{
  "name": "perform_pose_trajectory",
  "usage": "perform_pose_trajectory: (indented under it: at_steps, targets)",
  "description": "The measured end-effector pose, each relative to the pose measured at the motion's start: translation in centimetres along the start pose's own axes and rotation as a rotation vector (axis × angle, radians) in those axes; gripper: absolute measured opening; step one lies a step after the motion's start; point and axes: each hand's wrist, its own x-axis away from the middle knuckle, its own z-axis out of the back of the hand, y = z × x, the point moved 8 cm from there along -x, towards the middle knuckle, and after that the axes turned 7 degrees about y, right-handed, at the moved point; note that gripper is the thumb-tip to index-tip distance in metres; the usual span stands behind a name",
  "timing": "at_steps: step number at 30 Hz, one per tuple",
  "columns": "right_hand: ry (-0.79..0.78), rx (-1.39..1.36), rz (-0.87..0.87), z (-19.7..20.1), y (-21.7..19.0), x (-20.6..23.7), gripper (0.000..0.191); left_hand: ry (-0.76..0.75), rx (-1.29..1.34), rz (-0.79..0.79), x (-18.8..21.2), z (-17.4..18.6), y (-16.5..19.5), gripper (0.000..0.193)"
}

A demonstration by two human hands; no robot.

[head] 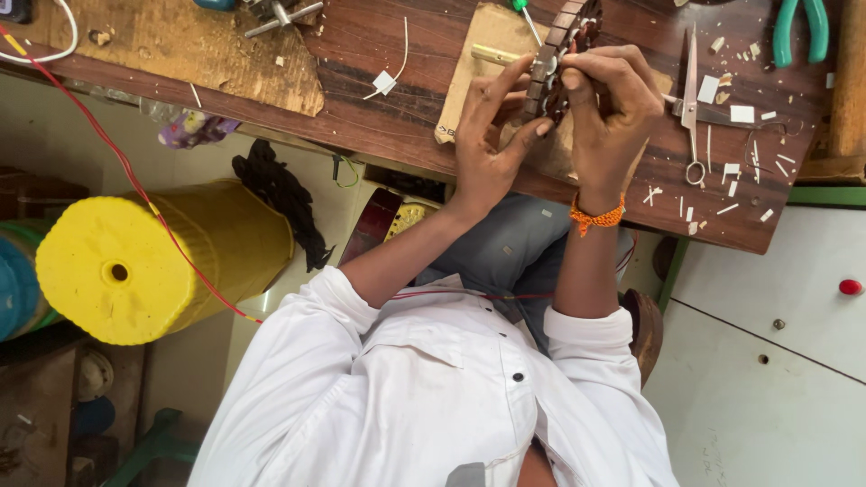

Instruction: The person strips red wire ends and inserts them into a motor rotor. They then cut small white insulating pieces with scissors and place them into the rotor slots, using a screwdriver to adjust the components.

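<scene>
Head view: both hands work at the near edge of the dark wooden worktop point(379, 126), open floor below; the left hand point(492, 144) and right hand point(613, 108) close their fingers around a round slotted metal core point(552, 63), ribbed, wound with copper; steel scissors point(690, 108) lie just right; a yellow ribbed drum point(153, 266) stands well left.

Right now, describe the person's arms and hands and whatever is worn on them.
Both forearms are bare below white shirt sleeves rolled up near the elbows. The right hand has an orange knotted thread band at its wrist. The left hand wears nothing; no gloves or rings show.
</scene>
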Motion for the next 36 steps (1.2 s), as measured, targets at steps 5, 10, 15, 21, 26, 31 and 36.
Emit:
perform_pose_trajectory:
  at_steps: [5, 10, 15, 21, 26, 31, 36]
  targets:
    - [0.06, 0.041, 0.112, -0.5, -0.7, 0.2, 0.013, 0.009, -0.08, -0.047, 0.1, 0.3, -0.6, 0.059]
    - [0.019, 0.096, 0.158, -1.0, -2.7, -0.7, 0.015, -0.002, -0.048, -0.036, -0.2, 0.7, -0.8, 0.057]
    - [-0.01, 0.205, 0.422, -0.6, -6.2, -1.0, 0.014, -0.013, -0.175, -0.053, -0.1, 1.4, -3.1, 0.062]
    - [0.068, 0.128, 0.183, 10.0, -4.9, 11.1, 0.009, 0.194, -0.266, -0.194, 4.1, 5.3, 0.4, 0.039]
    - [0.476, 0.244, -0.701, 17.5, 2.3, 28.1, 0.017, -0.798, -0.401, -0.053, 10.4, -0.8, 1.0, 0.019]
    - [0.677, 0.213, -0.727, 19.6, 1.8, 36.6, 0.02, -1.001, -0.494, 0.118, 16.0, -3.0, -6.1, 0.023]
    - [0.678, 0.273, -0.651, 21.9, 0.9, 35.9, 0.019, -0.466, -0.46, 0.541, 14.6, -4.2, -17.5, 0.026]
